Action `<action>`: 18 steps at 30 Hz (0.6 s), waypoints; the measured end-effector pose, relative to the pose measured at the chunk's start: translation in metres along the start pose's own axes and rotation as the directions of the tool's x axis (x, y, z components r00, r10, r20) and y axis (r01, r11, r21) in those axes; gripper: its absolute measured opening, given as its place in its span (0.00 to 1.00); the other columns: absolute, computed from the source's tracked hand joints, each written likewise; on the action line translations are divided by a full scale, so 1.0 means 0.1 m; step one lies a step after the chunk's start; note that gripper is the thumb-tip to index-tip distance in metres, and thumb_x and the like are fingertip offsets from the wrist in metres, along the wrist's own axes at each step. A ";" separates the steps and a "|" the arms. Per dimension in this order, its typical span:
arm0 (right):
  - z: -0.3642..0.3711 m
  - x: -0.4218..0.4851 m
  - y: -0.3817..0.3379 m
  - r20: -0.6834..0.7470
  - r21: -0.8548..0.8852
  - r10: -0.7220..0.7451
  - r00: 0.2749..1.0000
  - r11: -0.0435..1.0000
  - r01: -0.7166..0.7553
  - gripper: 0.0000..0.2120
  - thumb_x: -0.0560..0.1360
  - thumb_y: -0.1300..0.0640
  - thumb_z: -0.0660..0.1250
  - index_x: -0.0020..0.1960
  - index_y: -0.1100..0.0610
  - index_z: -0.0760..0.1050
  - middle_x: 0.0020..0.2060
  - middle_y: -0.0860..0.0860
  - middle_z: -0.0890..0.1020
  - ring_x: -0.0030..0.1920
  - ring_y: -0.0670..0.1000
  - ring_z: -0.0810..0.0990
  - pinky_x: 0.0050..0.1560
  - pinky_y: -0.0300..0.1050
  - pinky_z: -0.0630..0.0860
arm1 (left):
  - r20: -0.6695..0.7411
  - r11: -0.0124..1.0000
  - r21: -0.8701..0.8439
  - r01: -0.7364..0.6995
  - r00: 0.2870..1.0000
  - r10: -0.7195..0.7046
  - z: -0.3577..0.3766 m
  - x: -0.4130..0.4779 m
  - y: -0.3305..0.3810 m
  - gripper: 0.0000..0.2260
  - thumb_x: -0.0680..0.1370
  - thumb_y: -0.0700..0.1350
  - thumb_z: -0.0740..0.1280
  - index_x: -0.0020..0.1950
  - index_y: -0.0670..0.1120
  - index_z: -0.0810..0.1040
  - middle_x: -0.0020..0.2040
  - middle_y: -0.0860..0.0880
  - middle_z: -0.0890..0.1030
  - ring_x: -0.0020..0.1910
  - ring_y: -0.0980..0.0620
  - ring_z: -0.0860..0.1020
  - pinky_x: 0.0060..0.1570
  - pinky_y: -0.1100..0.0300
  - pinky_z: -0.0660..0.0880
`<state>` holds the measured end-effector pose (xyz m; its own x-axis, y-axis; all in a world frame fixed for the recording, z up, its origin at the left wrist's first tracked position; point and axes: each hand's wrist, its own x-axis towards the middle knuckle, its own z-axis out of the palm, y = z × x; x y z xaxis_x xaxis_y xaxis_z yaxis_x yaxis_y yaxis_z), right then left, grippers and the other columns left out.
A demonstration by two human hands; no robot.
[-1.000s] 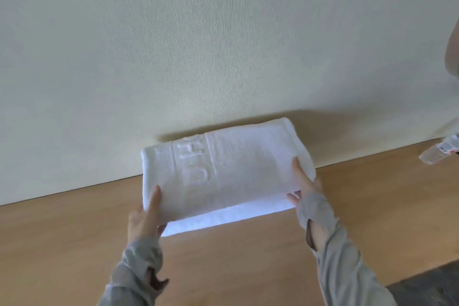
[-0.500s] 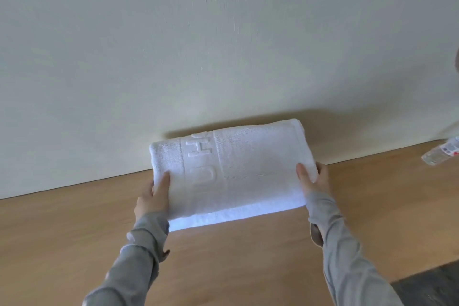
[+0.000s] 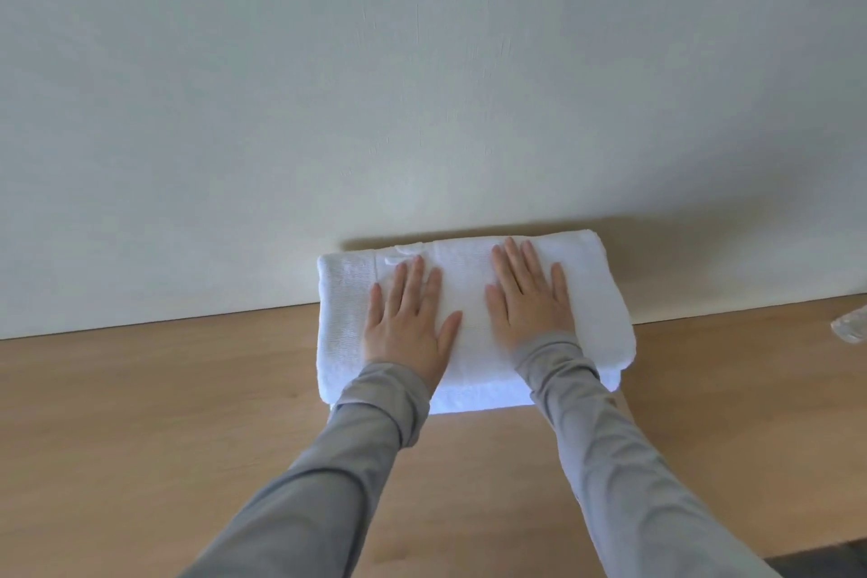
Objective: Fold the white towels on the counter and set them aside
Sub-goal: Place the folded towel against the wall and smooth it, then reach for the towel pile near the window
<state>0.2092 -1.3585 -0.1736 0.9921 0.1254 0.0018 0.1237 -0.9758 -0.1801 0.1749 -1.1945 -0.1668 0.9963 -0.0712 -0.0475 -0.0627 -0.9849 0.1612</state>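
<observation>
A folded white towel (image 3: 596, 310) lies on the wooden counter (image 3: 140, 413), pushed back against the pale wall. It sits on another folded white layer whose front edge shows beneath it (image 3: 478, 399). My left hand (image 3: 408, 324) lies flat on the towel's left half, fingers straight and spread. My right hand (image 3: 528, 300) presses flat on the middle-right part in the same way. Both arms wear grey sleeves. Embossed lettering on the towel is mostly hidden under my left hand.
A pale textured wall (image 3: 422, 85) rises directly behind the towel. A clear plastic bottle (image 3: 851, 331) lies at the far right edge of the counter. A dark floor patch (image 3: 825, 561) shows past the counter's front right corner.
Both hands let go of the towel's side edges and moved onto its top, palms flat. The towel has settled lower and further back against the wall.
</observation>
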 end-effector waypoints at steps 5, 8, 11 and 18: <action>-0.14 0.01 -0.04 0.084 -0.012 0.019 0.996 1.000 -0.018 0.25 0.81 0.48 0.43 0.76 0.49 0.42 0.76 0.43 0.41 0.75 0.44 0.39 0.74 0.53 0.38 | 0.118 0.995 -0.063 -0.075 0.990 0.082 -0.15 0.01 -0.08 0.29 0.80 0.60 0.46 0.77 0.51 0.41 0.77 0.53 0.37 0.75 0.53 0.37 0.73 0.51 0.35; -0.40 0.00 -0.12 0.152 -0.007 0.008 0.988 1.000 -0.007 0.25 0.81 0.49 0.45 0.77 0.53 0.44 0.77 0.48 0.44 0.76 0.48 0.42 0.75 0.51 0.43 | 0.173 0.972 -0.171 -0.159 0.967 0.188 -0.42 -0.04 -0.36 0.27 0.81 0.56 0.54 0.77 0.51 0.51 0.78 0.52 0.44 0.76 0.54 0.44 0.73 0.56 0.39; -0.74 -0.04 -0.40 0.074 0.074 -0.015 0.997 0.997 0.009 0.25 0.81 0.51 0.49 0.76 0.58 0.51 0.75 0.55 0.56 0.75 0.53 0.55 0.73 0.47 0.53 | 0.054 0.985 -0.107 -0.133 0.989 0.139 -0.79 -0.15 -0.81 0.24 0.80 0.54 0.56 0.76 0.49 0.58 0.77 0.50 0.54 0.75 0.51 0.54 0.72 0.57 0.49; -1.38 -0.09 -1.94 -0.123 0.010 -0.244 0.962 0.969 0.247 0.24 0.80 0.51 0.55 0.73 0.59 0.58 0.69 0.56 0.67 0.68 0.56 0.66 0.66 0.47 0.62 | -0.074 0.993 -0.069 0.095 0.992 -0.100 -1.72 -0.86 -2.09 0.24 0.81 0.55 0.54 0.75 0.50 0.57 0.76 0.51 0.57 0.74 0.51 0.59 0.70 0.56 0.56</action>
<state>0.1794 -1.1954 -0.0027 0.9269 0.3366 0.1661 0.3644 -0.9129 -0.1836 0.1123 -0.9557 -0.0273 0.9992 0.0400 0.0097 0.0368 -0.9739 0.2238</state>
